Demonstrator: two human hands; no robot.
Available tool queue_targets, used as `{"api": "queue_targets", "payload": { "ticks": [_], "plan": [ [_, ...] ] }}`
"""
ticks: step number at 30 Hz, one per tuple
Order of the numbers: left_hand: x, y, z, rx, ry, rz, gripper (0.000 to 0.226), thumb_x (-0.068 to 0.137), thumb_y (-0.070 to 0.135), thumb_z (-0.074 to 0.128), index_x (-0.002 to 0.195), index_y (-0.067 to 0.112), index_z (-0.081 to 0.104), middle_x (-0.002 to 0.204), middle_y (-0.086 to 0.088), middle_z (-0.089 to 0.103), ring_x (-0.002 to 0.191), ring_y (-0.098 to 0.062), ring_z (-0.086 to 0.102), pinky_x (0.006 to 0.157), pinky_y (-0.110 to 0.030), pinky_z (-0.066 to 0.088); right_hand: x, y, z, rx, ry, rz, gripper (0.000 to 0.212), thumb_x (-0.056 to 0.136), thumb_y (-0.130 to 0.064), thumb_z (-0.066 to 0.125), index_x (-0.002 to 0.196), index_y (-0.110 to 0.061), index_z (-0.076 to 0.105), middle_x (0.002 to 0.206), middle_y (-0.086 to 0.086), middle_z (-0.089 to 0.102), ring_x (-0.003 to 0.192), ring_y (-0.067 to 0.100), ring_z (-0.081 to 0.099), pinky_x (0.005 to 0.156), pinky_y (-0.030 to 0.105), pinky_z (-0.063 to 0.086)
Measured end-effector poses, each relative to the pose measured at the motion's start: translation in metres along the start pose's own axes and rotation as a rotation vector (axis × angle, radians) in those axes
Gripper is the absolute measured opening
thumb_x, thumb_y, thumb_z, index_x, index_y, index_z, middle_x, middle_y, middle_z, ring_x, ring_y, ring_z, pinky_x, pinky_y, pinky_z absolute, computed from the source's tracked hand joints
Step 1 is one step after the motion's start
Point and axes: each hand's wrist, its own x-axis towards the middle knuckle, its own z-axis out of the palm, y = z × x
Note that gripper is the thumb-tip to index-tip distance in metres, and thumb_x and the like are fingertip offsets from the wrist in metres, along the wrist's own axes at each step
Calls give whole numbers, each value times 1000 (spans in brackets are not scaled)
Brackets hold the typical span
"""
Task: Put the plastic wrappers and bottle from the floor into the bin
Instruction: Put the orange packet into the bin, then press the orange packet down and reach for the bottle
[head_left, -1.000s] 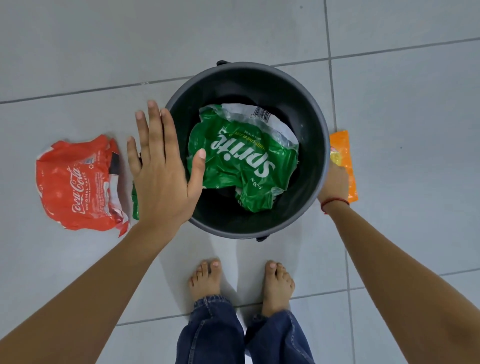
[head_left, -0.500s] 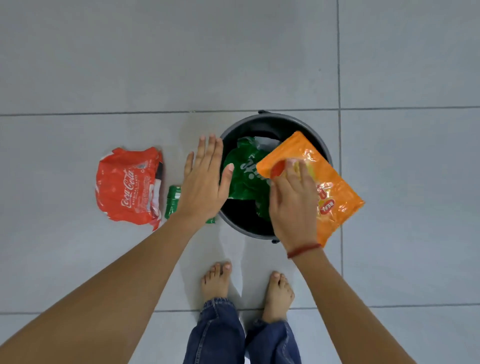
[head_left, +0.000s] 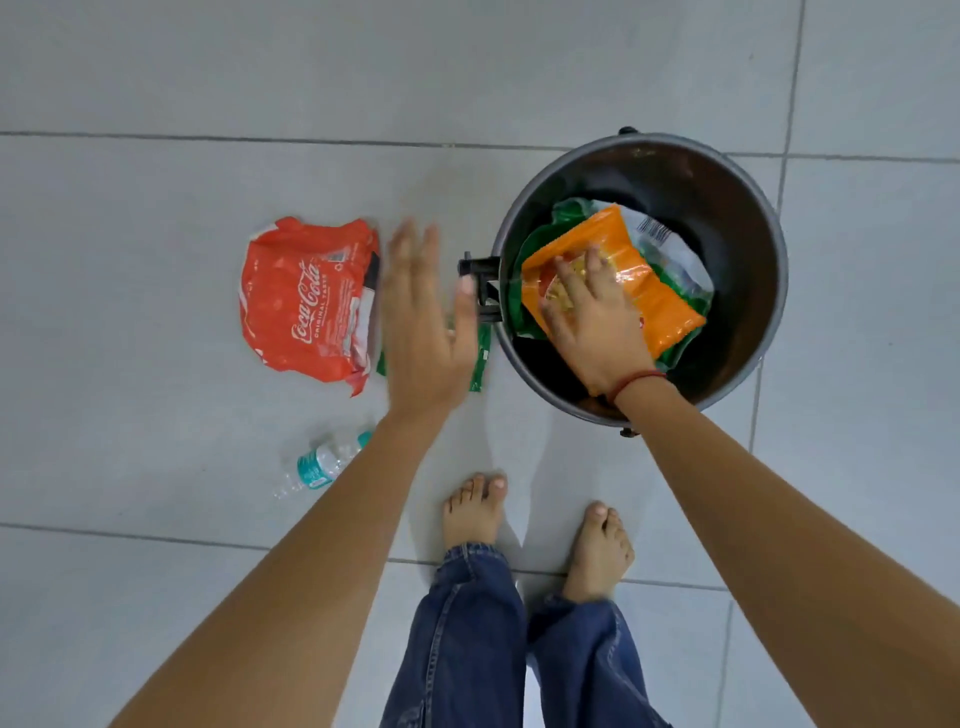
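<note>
A dark round bin (head_left: 748, 223) stands on the floor at the upper right. Inside it lies a green Sprite wrapper (head_left: 537, 241) with an orange snack wrapper (head_left: 662, 304) on top. My right hand (head_left: 592, 322) is down in the bin, fingers spread over the orange wrapper and gripping its near end. My left hand (head_left: 426, 332) hovers open and blurred left of the bin, above a small green wrapper (head_left: 480, 358) on the floor. A red Coca-Cola wrapper (head_left: 306, 301) lies just left of that hand. A clear water bottle (head_left: 322, 465) with a teal label lies nearer me, partly behind my left forearm.
The floor is pale grey tile with thin grout lines. My bare feet (head_left: 472, 509) and blue jeans stand just below the bin. A black handle bracket (head_left: 480, 283) sticks out from the bin's left side toward my left hand.
My right hand has carried the orange wrapper from beside the bin down into it, onto the Sprite wrapper. My left hand has drifted left away from the rim. The view shifted, revealing the bottle.
</note>
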Motion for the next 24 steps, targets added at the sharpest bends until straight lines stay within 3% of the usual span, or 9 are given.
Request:
{"api": "queue_targets", "payload": {
  "ticks": [2,4,7,10,13,16,20,22,24],
  "plan": [
    [-20,-36,-13,19,111,-152,53,98,34,32,144,9,30,153,-16,28,143,-28,23,117,-43,21,-10,3,-21,-34,218,-58,52,99,-38,37,143,-11,35,154,20,22,142,34,20,113,52,23],
    [-45,-76,-20,176,100,-266,53,96,31,44,140,2,35,147,-23,35,136,-36,33,108,-54,34,-17,13,-42,-103,375,-60,53,99,-37,38,144,-9,33,154,21,23,142,35,19,113,52,19],
    [-79,-129,-24,442,-213,-396,69,87,31,62,140,-1,32,145,-26,36,134,-41,33,101,-60,38,-17,36,-69,-223,515,-23,59,99,-40,36,147,-10,25,155,22,16,143,36,12,113,53,12],
    [-102,-168,-26,648,-534,-422,88,78,37,72,144,2,27,150,-21,32,139,-36,26,105,-53,36,-14,59,-88,-315,543,-23,66,98,-45,35,148,-6,17,154,27,12,143,40,8,113,55,7],
    [-114,-199,-16,804,-644,-449,101,70,37,79,146,4,21,150,-18,32,139,-34,27,105,-49,37,-12,79,-87,-364,507,-52,71,98,-49,34,149,-4,12,155,27,8,143,40,4,114,55,3],
    [-121,-217,-3,844,-630,-496,94,72,28,78,145,5,24,139,-19,45,130,-35,40,99,-48,40,-9,86,-81,-331,496,-49,74,97,-51,33,149,-3,10,155,26,6,144,38,2,115,53,2],
    [-119,-209,6,694,-604,-517,54,85,26,65,129,2,43,111,-22,54,98,-42,58,82,-52,49,-6,87,-78,-274,506,-34,75,97,-50,35,148,-1,10,156,24,6,144,36,2,116,50,3],
    [-115,-179,4,500,-432,-625,50,88,30,62,122,-2,45,106,-27,51,91,-48,57,76,-54,48,-5,88,-76,-257,500,-27,75,97,-49,36,148,-2,10,156,23,6,144,35,2,116,48,4],
    [-104,-133,-4,313,-214,-612,50,88,37,59,118,-1,45,105,-24,50,90,-44,58,74,-50,47,-6,87,-76,-245,489,-18,74,97,-48,37,149,-2,10,156,22,7,145,34,3,116,48,5]
  ]
}}
